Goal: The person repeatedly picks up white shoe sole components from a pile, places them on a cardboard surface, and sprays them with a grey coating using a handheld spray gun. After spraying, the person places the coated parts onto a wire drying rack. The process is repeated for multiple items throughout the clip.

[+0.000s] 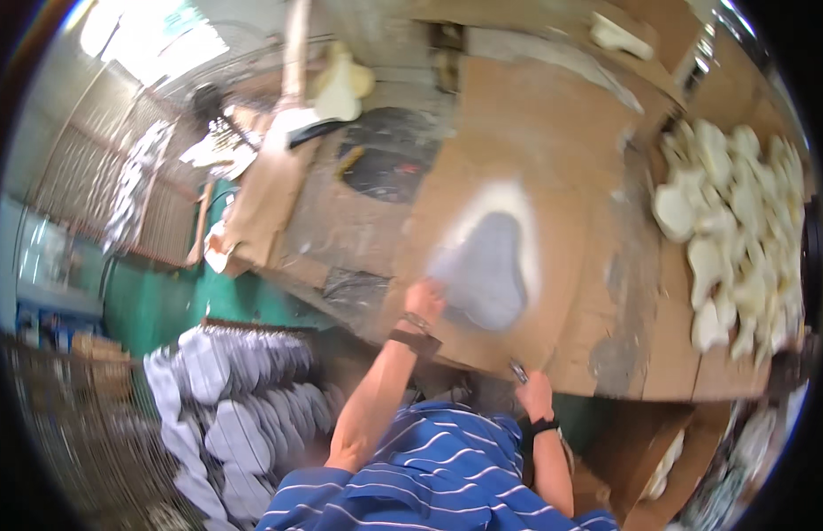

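A grey, pear-shaped padded piece (492, 276) lies on a cardboard sheet, with a whitish sprayed halo around it. My left hand (424, 303) is at the piece's near left edge, its fingers closed there; motion blurs the fingertips and that edge. Near the table's front edge my right hand (536, 396) is closed around a small tool with a silver and dark tip (518, 371). Its body is hidden in the hand, so its exact kind cannot be made out.
Cream foam pieces (734, 221) are heaped on the table's right side. Grey shaped pieces (252, 425) hang in rows on a rack at lower left. A post (295, 53) rises at the far left of the table, beside another foam piece (340, 84). Cardboard (553, 124) covers the tabletop.
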Demonstrator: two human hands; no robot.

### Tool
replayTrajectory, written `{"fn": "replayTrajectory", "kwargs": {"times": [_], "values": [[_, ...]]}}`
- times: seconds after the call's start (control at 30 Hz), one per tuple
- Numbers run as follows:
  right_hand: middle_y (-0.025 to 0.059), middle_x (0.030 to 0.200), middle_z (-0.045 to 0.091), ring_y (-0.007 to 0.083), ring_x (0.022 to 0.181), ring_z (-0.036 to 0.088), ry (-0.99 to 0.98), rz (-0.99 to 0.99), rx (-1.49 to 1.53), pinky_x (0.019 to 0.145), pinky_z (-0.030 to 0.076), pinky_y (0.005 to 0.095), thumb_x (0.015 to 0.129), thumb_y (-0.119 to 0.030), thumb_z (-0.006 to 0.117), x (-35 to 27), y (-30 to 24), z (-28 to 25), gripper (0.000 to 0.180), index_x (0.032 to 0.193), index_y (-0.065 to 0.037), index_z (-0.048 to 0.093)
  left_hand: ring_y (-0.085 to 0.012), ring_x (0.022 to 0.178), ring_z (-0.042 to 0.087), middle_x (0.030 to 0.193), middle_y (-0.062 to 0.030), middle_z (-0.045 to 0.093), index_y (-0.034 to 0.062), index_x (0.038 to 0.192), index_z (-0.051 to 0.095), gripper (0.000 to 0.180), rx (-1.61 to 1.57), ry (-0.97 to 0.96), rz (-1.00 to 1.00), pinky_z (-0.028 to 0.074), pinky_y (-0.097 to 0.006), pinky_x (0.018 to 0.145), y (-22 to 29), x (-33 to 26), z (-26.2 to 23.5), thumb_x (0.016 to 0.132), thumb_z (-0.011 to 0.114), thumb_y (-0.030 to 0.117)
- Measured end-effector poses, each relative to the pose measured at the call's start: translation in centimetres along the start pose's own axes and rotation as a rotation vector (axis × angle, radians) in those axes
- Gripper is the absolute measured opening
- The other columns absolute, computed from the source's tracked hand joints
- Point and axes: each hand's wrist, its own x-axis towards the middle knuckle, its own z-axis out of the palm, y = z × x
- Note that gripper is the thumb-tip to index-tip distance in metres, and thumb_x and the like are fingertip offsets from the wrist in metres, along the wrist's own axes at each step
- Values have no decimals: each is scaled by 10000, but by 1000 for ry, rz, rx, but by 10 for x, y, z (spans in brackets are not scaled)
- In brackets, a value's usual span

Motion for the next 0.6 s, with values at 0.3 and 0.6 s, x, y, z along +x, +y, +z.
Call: {"fn": "replayTrajectory", "kwargs": {"times": [0.3, 0.6], "values": [[283, 780, 643, 492, 772, 627, -4, -216, 47, 679, 489, 533, 763, -143, 654, 14, 10, 6, 202, 908, -6, 684, -227, 944, 695, 1060, -98, 716, 24, 1094, 633, 276, -440, -515, 354, 566, -402, 875, 89, -180, -12, 832, 550, 40], [90, 611, 648, 161, 518, 628, -288, -333, 108, 508, 491, 335, 758, -130, 688, 44, -31, -17, 182, 823, 36, 724, -321, 1085, 642, 1154, -123, 688, -2, 1151, 631, 381, -795, -66, 988, 477, -483, 1016, 115, -350, -108, 790, 520, 48]]}}
